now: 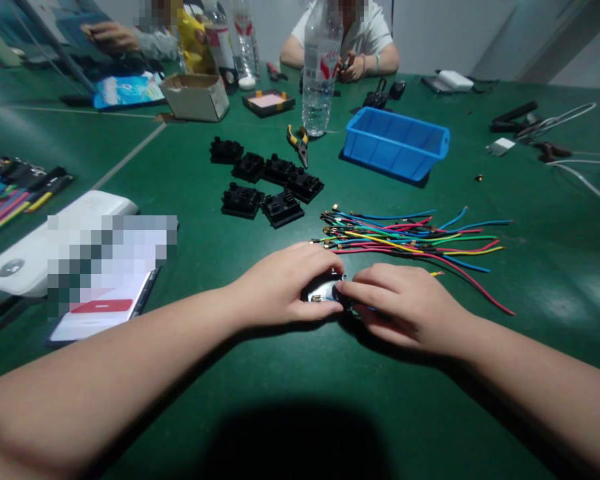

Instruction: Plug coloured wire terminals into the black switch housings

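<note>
My left hand [283, 283] is closed around a small black connector block [324, 288] on the green table [290, 393], with metal terminals showing at its edge. My right hand [397, 303] pinches a thin wire end right at that block, its fingers pressed together. A bundle of coloured wires [410, 240] with metal tips lies just beyond both hands. Farther back, several more black connector blocks [265, 187] sit in a loose group.
A blue plastic bin [396, 142] stands at the back right and a water bottle [319, 73] by yellow-handled pliers [299, 141]. A phone [105, 313] and white device [40, 247] lie left. Two other people sit across the table. Cables lie far right.
</note>
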Action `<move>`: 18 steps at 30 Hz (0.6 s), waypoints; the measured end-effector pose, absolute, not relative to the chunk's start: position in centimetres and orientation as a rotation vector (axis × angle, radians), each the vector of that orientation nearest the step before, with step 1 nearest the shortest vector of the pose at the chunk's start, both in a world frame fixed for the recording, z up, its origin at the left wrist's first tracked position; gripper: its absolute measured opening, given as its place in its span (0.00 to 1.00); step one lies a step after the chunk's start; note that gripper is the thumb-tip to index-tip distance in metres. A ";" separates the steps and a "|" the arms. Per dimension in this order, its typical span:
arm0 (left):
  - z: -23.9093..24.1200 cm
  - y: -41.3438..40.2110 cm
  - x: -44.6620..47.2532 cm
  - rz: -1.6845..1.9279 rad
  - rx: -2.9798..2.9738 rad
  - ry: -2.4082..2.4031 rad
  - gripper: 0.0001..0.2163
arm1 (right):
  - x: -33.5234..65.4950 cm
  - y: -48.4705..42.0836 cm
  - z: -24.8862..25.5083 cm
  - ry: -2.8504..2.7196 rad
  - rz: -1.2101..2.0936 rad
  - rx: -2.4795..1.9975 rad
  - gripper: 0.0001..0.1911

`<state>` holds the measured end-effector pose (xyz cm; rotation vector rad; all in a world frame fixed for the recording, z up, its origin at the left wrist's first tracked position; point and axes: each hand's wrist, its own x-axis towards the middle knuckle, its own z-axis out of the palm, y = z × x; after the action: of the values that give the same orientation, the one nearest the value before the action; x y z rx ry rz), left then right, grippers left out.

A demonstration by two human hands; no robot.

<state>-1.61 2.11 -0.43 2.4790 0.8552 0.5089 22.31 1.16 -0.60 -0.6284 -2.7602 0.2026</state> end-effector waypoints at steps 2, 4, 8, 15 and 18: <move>-0.4 2.1 -1.6 0.509 2.474 0.854 0.16 | 22.3 1.2 -0.6 -2.755 0.225 -0.632 0.15; -0.4 2.1 -1.6 0.508 2.474 0.855 0.16 | 22.3 1.1 -0.5 -2.753 0.255 -0.639 0.15; -0.4 2.1 -1.6 0.502 2.478 0.856 0.16 | 22.2 1.1 -0.5 -2.743 0.242 -0.640 0.14; -0.4 2.1 -1.7 0.499 2.470 0.860 0.16 | 22.4 1.4 -0.8 -2.724 0.279 -0.622 0.12; -0.3 2.0 -1.7 0.502 2.471 0.861 0.16 | 22.3 1.3 -0.5 -2.733 0.306 -0.648 0.11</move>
<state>-1.72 2.05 -0.35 2.4710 0.8609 0.5019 22.29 1.33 -0.54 -0.6481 -2.7327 0.3057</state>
